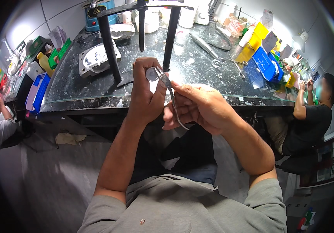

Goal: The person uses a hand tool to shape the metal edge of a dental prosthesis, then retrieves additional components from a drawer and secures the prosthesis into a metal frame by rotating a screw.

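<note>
My left hand (143, 91) is raised at the bench's front edge, its fingers closed around a small piece with a round, grey, glassy-looking end (152, 73). From beside the left thumb tip, a thin, curved dark-grey strip (175, 106) runs down toward my lap. My right hand (206, 105) meets it from the right, thumb and forefinger pinched at the strip's upper part, other fingers half curled behind it. Whether the strip and the round-ended piece are one object, I cannot tell. Just beyond my hands stands a black frame (169, 37) on legs.
The dark bench top (217, 83) is spotted with white residue. A metal plate with a white round top (97, 58) lies left; a grey cylindrical handpiece (203, 44) lies back right. Blue bins (266, 64) stand right. Other people sit at far right (310, 124) and far left (2, 130).
</note>
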`<state>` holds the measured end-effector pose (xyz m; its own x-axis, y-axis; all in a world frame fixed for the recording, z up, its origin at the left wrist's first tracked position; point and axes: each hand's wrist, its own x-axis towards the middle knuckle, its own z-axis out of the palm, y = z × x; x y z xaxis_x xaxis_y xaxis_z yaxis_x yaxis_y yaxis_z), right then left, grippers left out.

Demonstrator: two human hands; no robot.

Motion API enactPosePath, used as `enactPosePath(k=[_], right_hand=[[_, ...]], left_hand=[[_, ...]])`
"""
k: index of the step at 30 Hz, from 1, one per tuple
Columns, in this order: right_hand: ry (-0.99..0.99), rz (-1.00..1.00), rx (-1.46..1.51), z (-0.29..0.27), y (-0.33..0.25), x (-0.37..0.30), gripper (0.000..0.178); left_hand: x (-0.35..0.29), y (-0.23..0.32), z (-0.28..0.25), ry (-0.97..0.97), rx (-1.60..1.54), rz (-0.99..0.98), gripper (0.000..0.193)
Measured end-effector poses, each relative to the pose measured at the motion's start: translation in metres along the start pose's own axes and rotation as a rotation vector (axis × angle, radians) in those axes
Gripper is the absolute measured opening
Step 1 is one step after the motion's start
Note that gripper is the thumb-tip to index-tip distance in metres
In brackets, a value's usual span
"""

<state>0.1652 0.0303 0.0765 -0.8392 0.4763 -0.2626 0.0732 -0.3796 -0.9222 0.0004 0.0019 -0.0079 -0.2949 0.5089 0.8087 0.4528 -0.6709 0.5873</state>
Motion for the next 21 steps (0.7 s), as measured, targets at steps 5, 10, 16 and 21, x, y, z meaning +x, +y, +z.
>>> enactPosePath(k=[5, 10, 16, 21], right_hand=[[-0.061, -0.022, 0.018, -0.007, 0.002, 0.002, 0.038], [0.026, -0.032, -0.042, -0.003, 0.006, 0.002, 0.039], [-0.01, 0.015, -0.028, -0.006, -0.005, 0.001, 0.044], [-0.026, 0.045, -0.102, -0.014, -0.01, 0.002, 0.043]], left_hand=[[-0.003, -0.003, -0.005, -0.032, -0.02, -0.035, 0.025], [-0.004, -0.005, -0.006, -0.073, -0.027, -0.058, 0.028], [0.0, 0.002, -0.001, -0.025, -0.083, -0.028, 0.024], [-0.001, -0.003, -0.001, -0.013, -0.069, -0.002, 0.022]])
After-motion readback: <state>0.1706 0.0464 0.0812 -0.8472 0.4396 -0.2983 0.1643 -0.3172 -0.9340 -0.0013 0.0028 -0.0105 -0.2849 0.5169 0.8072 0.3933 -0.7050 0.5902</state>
